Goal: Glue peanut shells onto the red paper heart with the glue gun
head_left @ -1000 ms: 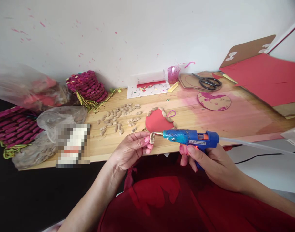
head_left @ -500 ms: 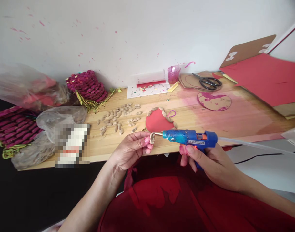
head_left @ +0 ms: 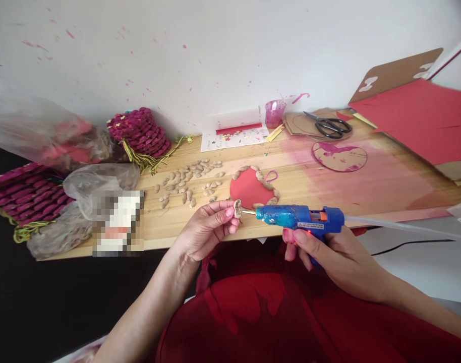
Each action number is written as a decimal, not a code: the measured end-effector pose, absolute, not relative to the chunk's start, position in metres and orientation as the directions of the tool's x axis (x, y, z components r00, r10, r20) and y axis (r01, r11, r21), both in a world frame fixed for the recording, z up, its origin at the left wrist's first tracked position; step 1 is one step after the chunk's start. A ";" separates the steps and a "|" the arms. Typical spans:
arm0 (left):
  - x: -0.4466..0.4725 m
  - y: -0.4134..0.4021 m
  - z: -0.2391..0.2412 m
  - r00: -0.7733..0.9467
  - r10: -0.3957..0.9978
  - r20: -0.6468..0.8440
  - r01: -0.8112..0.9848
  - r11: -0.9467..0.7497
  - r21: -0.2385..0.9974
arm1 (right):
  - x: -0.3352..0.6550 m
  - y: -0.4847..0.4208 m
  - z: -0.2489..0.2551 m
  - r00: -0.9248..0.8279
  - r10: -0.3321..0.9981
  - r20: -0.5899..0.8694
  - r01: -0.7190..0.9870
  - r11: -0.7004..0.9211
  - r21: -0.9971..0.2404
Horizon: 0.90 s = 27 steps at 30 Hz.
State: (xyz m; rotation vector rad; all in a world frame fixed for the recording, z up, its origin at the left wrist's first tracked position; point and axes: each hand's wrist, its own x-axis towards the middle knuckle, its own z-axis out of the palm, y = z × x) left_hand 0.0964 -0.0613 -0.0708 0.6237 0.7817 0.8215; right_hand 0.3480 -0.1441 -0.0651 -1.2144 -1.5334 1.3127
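Observation:
Between the thumb and fingers of my left hand (head_left: pixel 211 224) is a peanut shell (head_left: pixel 237 208), its hollow or rough side facing the nozzle. My right hand (head_left: pixel 329 259) is wrapped round the handle of a blue hot glue gun (head_left: pixel 291 219), which points left; its metal tip is at the shell's edge. A clear glue stick (head_left: pixel 397 227) sticks out of the gun's back. Just beyond the nozzle lies a red heart (head_left: pixel 249 186) with peanut shells along part of its rim and a pink loop (head_left: pixel 271 176) beside it. Loose peanut shells (head_left: pixel 185 176) are scattered to the left.
Black scissors (head_left: pixel 332 127) rest on cardboard at the back, near a pink-stained cup (head_left: pixel 275 114). A painted cardboard heart (head_left: pixel 340 157) lies to the right, red sheets (head_left: pixel 415 121) farther right. Plastic bags (head_left: pixel 64 222) and purple shell-covered pieces (head_left: pixel 139 138) occupy the left.
The view has shifted slightly. The nozzle has moved a little lower along the peanut shell; both hands keep their hold.

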 end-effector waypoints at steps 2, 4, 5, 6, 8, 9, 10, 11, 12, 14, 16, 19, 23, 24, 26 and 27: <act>0.097 -0.062 -0.071 0.440 0.825 -0.355 -0.410 0.536 0.738 | 0.349 -0.146 -0.066 -0.266 0.964 -0.026 0.184 0.024 -0.983; 0.098 -0.062 -0.072 0.445 0.824 -0.351 -0.415 0.537 0.735 | 0.349 -0.147 -0.066 -0.274 0.961 -0.020 0.197 0.036 -0.980; 0.098 -0.062 -0.072 0.449 0.823 -0.349 -0.416 0.537 0.734 | 0.349 -0.147 -0.066 -0.277 0.961 -0.019 0.210 0.041 -0.977; 0.098 -0.062 -0.073 0.451 0.822 -0.346 -0.417 0.537 0.733 | 0.349 -0.147 -0.065 -0.278 0.960 -0.017 0.224 0.048 -0.973; 0.098 -0.062 -0.073 0.452 0.822 -0.345 -0.421 0.538 0.730 | 0.349 -0.148 -0.064 -0.281 0.960 -0.008 0.247 0.064 -0.967; 0.098 -0.062 -0.074 0.451 0.823 -0.346 -0.422 0.539 0.729 | 0.349 -0.147 -0.064 -0.281 0.960 -0.002 0.257 0.073 -0.964; 0.098 -0.062 -0.073 0.450 0.823 -0.347 -0.422 0.539 0.729 | 0.349 -0.147 -0.063 -0.279 0.960 0.008 0.264 0.085 -0.961; 0.098 -0.062 -0.073 0.449 0.823 -0.348 -0.422 0.539 0.729 | 0.349 -0.147 -0.063 -0.277 0.961 0.018 0.270 0.096 -0.958; 0.099 -0.062 -0.073 0.448 0.823 -0.349 -0.422 0.539 0.729 | 0.349 -0.147 -0.063 -0.276 0.961 0.027 0.276 0.106 -0.955; 0.099 -0.062 -0.072 0.448 0.823 -0.349 -0.423 0.539 0.729 | 0.349 -0.147 -0.064 -0.273 0.961 0.037 0.286 0.118 -0.951; 0.099 -0.062 -0.072 0.448 0.824 -0.348 -0.424 0.538 0.728 | 0.348 -0.146 -0.064 -0.272 0.961 0.041 0.292 0.123 -0.948; 0.099 -0.061 -0.073 0.444 0.825 -0.349 -0.431 0.538 0.725 | 0.347 -0.145 -0.064 -0.271 0.961 0.050 0.293 0.132 -0.947; 0.098 -0.060 -0.074 0.452 0.825 -0.338 -0.435 0.535 0.725 | 0.347 -0.144 -0.063 -0.266 0.962 0.055 0.285 0.133 -0.949; 0.098 -0.060 -0.074 0.456 0.825 -0.333 -0.435 0.533 0.726 | 0.347 -0.144 -0.063 -0.265 0.963 0.053 0.285 0.131 -0.950; 0.098 -0.060 -0.074 0.456 0.826 -0.330 -0.432 0.530 0.730 | 0.348 -0.144 -0.064 -0.261 0.964 0.050 0.287 0.127 -0.949; 0.097 -0.060 -0.074 0.455 0.827 -0.331 -0.429 0.529 0.732 | 0.348 -0.144 -0.064 -0.263 0.964 0.048 0.289 0.127 -0.949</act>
